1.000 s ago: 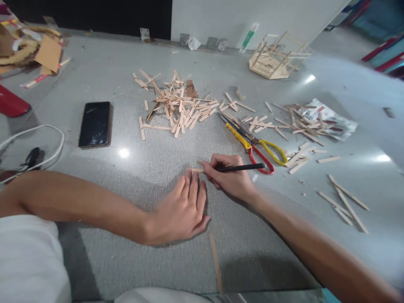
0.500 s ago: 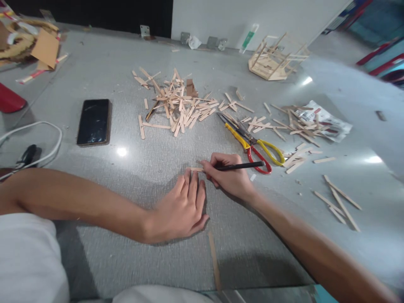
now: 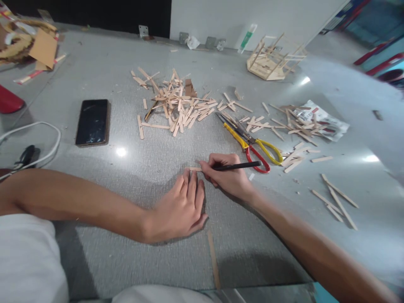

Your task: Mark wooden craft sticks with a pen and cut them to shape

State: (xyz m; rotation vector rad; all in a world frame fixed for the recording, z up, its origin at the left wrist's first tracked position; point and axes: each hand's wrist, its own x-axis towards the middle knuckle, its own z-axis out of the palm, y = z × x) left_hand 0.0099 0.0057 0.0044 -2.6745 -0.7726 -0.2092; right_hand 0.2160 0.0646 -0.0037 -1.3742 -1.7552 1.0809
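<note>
My left hand [image 3: 186, 202] lies on the grey table with its fingers spread, the fingertips touching a small wooden stick piece [image 3: 195, 169]. A black pen [image 3: 238, 166] is pinched in my right hand [image 3: 225, 174], just to the right of that piece, with its tip hidden by the fingers. Beyond both hands is a heap of short wooden sticks [image 3: 179, 105]. Scissors with red and yellow handles [image 3: 259, 151] lie behind my right hand. A longer wooden strip [image 3: 213, 259] rests near the front edge.
A phone [image 3: 92, 123] and white cable [image 3: 52, 124] are at the left. At the back right stands a wooden stick frame [image 3: 268, 67]. More sticks [image 3: 339, 202] and a white packet [image 3: 334, 126] lie to the right. Cardboard [image 3: 44, 48] is at the far left.
The camera view has shifted slightly. Both hands hold almost the same position, with the pen still in my right hand.
</note>
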